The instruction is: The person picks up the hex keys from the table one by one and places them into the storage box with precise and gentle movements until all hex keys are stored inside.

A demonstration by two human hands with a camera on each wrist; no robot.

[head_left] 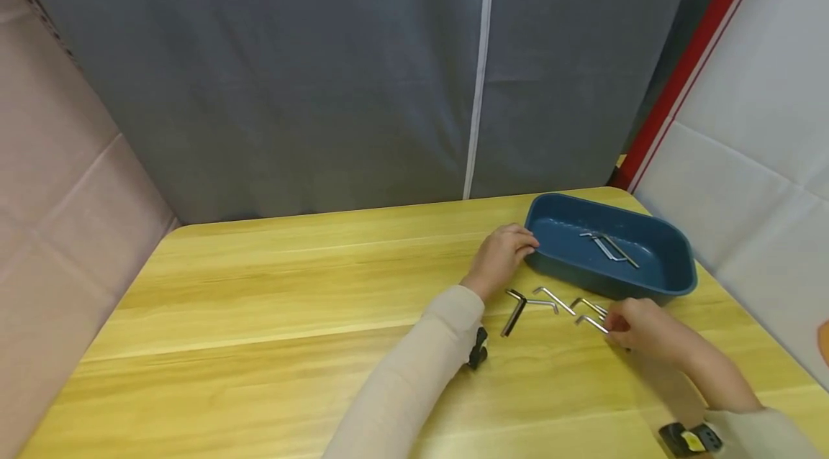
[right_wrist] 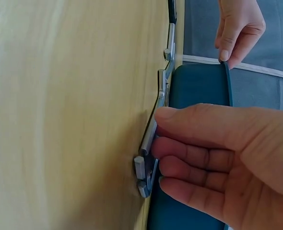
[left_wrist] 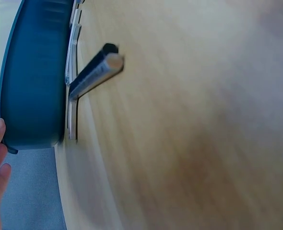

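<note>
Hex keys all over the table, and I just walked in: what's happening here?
A person's right hand pinches a silver hex key lying on the wooden table. The left hand holds the rim of a blue tray with some keys already inside. More keys, one black, lie beside the tray.

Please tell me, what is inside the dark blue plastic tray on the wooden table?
Inside the dark blue plastic tray lie a few silver L-shaped hex keys, close together; their exact number is unclear. The near wall hides part of the tray's floor.
</note>
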